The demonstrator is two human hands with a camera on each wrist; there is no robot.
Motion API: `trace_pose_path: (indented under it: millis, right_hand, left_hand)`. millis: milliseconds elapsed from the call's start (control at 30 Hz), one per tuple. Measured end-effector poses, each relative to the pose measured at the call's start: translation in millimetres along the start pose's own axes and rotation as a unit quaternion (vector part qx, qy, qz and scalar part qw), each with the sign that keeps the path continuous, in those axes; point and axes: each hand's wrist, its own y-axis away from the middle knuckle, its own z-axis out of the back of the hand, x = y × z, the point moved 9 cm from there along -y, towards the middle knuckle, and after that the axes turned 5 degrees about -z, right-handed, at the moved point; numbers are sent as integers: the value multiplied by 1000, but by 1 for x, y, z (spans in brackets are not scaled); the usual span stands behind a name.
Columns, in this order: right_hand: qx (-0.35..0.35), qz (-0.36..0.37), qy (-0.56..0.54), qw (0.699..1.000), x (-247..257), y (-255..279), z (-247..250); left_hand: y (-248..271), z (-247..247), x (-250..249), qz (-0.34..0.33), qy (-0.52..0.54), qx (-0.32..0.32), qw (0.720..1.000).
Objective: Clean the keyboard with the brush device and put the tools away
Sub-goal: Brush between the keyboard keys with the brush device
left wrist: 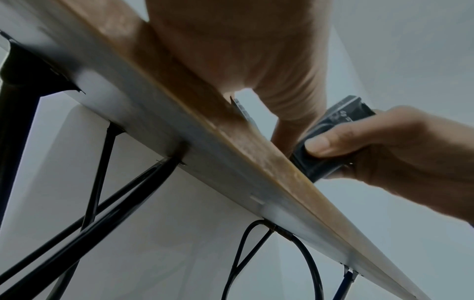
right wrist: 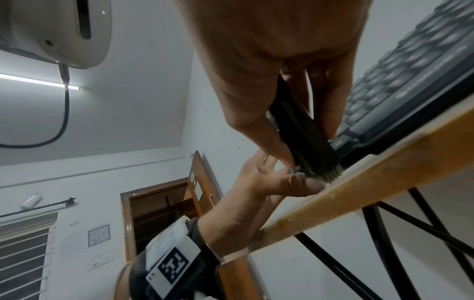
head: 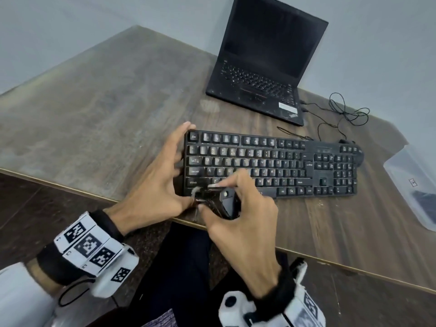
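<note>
A black keyboard (head: pixel 271 161) lies on the wooden table (head: pixel 106 102) near its front edge. My right hand (head: pixel 245 208) grips a black brush device (head: pixel 226 204) at the keyboard's near left corner, where its pale bristles (head: pixel 195 192) point left. My left hand (head: pixel 165 182) spans the keyboard's left end with straight fingers, and its thumb touches the bristle end. From the right wrist, the brush device (right wrist: pixel 302 134) sits between my right fingers, the left thumb (right wrist: pixel 300 185) below its tip and the keyboard (right wrist: pixel 415 60) behind. From the left wrist, the right thumb (left wrist: pixel 318 145) presses the brush device (left wrist: pixel 330 130).
An open black laptop (head: pixel 264 67) stands behind the keyboard. A thin black cable (head: pixel 342 114) loops to its right. A clear plastic container (head: pixel 415 185) sits at the table's right edge. The table's front edge (head: pixel 94 192) runs just below both hands, with black legs (left wrist: pixel 102 182) underneath.
</note>
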Motion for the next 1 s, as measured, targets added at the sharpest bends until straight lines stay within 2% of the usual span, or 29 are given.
trace_pose_path:
  millis: [100, 233, 333, 433, 533, 667, 800, 900, 1000]
  right_hand:
    - [-12, -12, -15, 1000, -10, -11, 11]
    - [-102, -60, 0, 993, -51, -34, 58]
    - [-207, -138, 6, 969, -104, -40, 113]
    - [-257, -210, 36, 942, -130, -46, 148]
    - [-238, -210, 31, 948, -116, -50, 133]
    - [-127, -116, -24, 985, -45, -47, 52]
    - [-80, -57, -38, 994, 7, -40, 1]
    - [-82, -72, -53, 993, -12, -47, 13]
    - [-146, -117, -17, 982, -61, -60, 65]
  left_hand:
    - [0, 0, 3, 14, 7, 3, 1000]
    - [3, 0, 5, 52, 0, 5, 999]
    - [3, 1, 7, 65, 1, 4, 998]
    - [2, 0, 7, 55, -8, 8, 998]
    - [2, 1, 6, 45, -14, 7, 999]
    - [1, -1, 4, 42, -2, 4, 999]
    - [2, -3, 6, 55, 65, -1, 996]
    - [1, -4, 8, 64, 57, -4, 996]
    - [1, -2, 9, 66, 42, -2, 997]
